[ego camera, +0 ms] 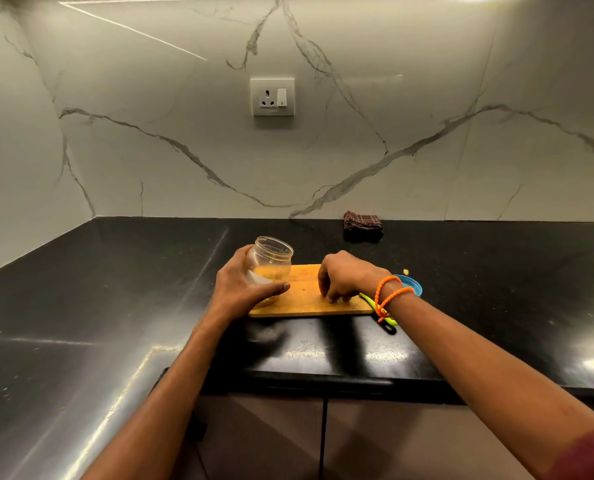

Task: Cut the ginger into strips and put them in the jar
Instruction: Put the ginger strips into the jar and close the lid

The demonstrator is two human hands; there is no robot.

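A clear glass jar [272, 261] stands open on the left end of a wooden cutting board [302, 304], with yellowish ginger pieces at its bottom. My left hand [243, 289] grips the jar from the left, thumb across its front. My right hand [345, 278] hovers low over the board's right half with fingers curled downward, fingertips bunched at the board; what they pinch is hidden. A tiny ginger bit [303, 289] lies on the board between the hands. A green-handled knife [380, 311] lies partly under my right wrist at the board's right end.
The blue jar lid [411, 284] lies on the black counter [115, 306] right of the board, a ginger scrap [406, 271] behind it. A folded dark cloth [363, 225] sits against the marble wall. A wall socket [272, 97] is above. The counter's front edge runs below the board.
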